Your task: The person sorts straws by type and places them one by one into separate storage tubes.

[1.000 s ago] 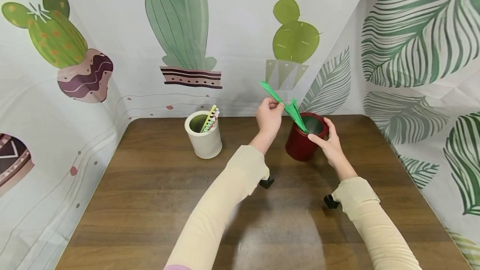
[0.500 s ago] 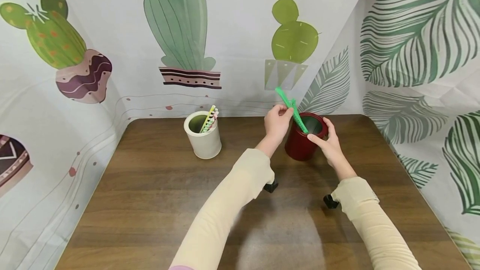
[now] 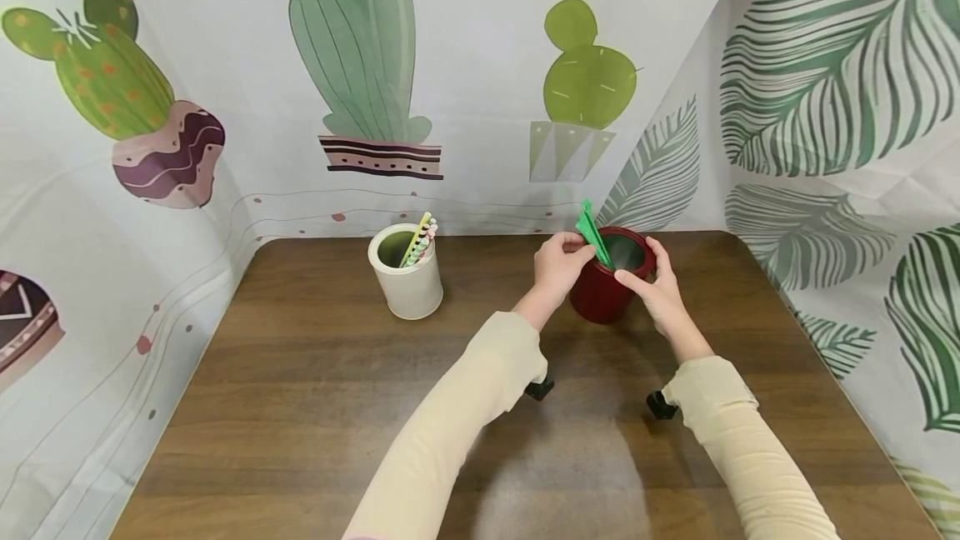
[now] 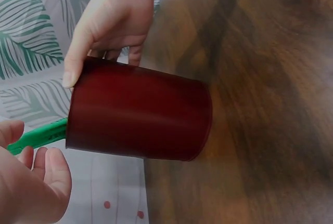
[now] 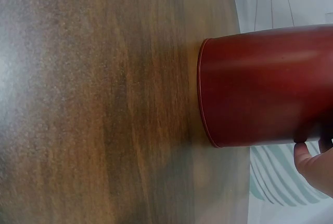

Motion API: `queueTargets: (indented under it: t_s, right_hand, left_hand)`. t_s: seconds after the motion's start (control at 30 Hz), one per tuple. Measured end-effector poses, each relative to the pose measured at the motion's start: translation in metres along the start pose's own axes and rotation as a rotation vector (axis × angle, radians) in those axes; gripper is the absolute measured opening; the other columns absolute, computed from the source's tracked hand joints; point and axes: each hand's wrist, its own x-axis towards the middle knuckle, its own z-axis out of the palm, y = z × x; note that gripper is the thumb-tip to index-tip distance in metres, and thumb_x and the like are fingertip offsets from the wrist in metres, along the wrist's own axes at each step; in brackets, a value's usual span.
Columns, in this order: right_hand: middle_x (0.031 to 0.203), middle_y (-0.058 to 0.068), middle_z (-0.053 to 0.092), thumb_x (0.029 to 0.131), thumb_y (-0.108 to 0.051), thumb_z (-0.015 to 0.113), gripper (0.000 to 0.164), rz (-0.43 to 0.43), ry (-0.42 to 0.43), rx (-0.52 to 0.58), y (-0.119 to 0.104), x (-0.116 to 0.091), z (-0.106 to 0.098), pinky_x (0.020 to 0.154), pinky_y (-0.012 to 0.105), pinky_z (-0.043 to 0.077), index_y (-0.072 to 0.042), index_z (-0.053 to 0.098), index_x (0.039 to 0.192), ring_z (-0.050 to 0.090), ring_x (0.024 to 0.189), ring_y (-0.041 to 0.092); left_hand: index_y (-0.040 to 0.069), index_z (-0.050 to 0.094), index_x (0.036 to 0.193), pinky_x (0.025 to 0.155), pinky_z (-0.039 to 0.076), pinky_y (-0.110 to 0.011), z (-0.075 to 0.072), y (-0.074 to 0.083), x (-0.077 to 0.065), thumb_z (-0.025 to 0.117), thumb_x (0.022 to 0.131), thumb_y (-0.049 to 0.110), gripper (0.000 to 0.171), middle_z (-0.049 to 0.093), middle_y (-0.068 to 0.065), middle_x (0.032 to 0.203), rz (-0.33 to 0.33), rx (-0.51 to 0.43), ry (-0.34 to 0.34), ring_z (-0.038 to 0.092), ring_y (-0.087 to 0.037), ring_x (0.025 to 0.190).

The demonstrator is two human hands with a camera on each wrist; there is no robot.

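Note:
My left hand pinches a narrow green plastic strip-like thing between thumb and fingers. Its lower end is inside a dark red round pen holder, and it leans against the near-left rim; its exact kind is unclear. In the left wrist view the green thing sticks out of the holder's mouth. My right hand grips the holder at the right of its rim, thumb in front and fingers behind. The holder stands upright on the wooden table. Its bottom inside is hidden.
A cream-white round holder stands to the left, with several thin patterned sticks leaning in it. A printed cloth with cacti and leaves hangs right behind the table's far edge.
My left hand has moved right and slightly down, with the green thing sinking deeper into the red holder and standing steeper. The right hand and both holders keep their places.

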Motion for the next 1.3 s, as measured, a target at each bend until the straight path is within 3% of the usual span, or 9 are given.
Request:
queueTargets:
  t_s: [0.37, 0.67, 0.87, 1.17, 1.3]
  right_hand:
    - [0.14, 0.011, 0.025, 0.082, -0.018, 0.061, 0.075, -0.016, 0.006, 0.006, 0.006, 0.002, 0.001, 0.078, 0.005, 0.035, -0.018, 0.015, 0.141, 0.033, 0.113, 0.009]
    - [0.139, 0.01, 0.027, 0.081, -0.017, 0.062, 0.076, -0.009, 0.019, -0.001, 0.008, 0.002, 0.0, 0.078, 0.006, 0.034, -0.018, 0.016, 0.141, 0.033, 0.113, 0.009]
    - [0.138, 0.01, 0.028, 0.081, -0.016, 0.063, 0.076, -0.014, 0.026, 0.0, 0.008, 0.002, 0.0, 0.078, 0.005, 0.034, -0.015, 0.016, 0.14, 0.034, 0.112, 0.009]
    - [0.142, 0.016, 0.022, 0.081, -0.013, 0.061, 0.077, -0.011, 0.015, 0.018, 0.002, 0.001, 0.002, 0.078, 0.005, 0.034, -0.014, 0.013, 0.141, 0.028, 0.122, 0.023]
    - [0.142, 0.016, 0.022, 0.082, -0.012, 0.061, 0.077, -0.01, 0.016, 0.017, 0.0, 0.0, 0.003, 0.077, 0.005, 0.034, -0.014, 0.013, 0.141, 0.029, 0.12, 0.021]
  left_hand:
    - [0.007, 0.063, 0.093, 0.064, 0.047, -0.023, -0.006, -0.023, -0.001, 0.067, 0.076, 0.015, 0.019, 0.065, -0.003, 0.089, -0.02, -0.12, 0.008, 0.058, -0.012, 0.081]
    - [0.009, 0.064, 0.091, 0.064, 0.045, -0.019, -0.018, -0.033, -0.004, 0.067, 0.076, 0.017, 0.017, 0.065, -0.002, 0.089, -0.002, -0.125, 0.012, 0.057, -0.009, 0.081]
    - [0.007, 0.063, 0.094, 0.06, 0.045, -0.019, -0.035, -0.048, -0.008, 0.066, 0.077, 0.017, 0.021, 0.064, -0.003, 0.09, -0.016, -0.164, -0.01, 0.055, -0.007, 0.073]
    - [0.002, 0.06, 0.1, 0.06, 0.045, -0.023, -0.072, -0.08, -0.02, 0.065, 0.079, 0.015, 0.025, 0.063, -0.008, 0.097, -0.092, -0.213, -0.022, 0.053, -0.006, 0.072]
    - [0.0, 0.058, 0.104, 0.063, 0.045, -0.025, -0.086, -0.09, -0.025, 0.064, 0.08, 0.015, 0.029, 0.063, -0.01, 0.099, -0.109, -0.231, -0.016, 0.053, -0.006, 0.074]
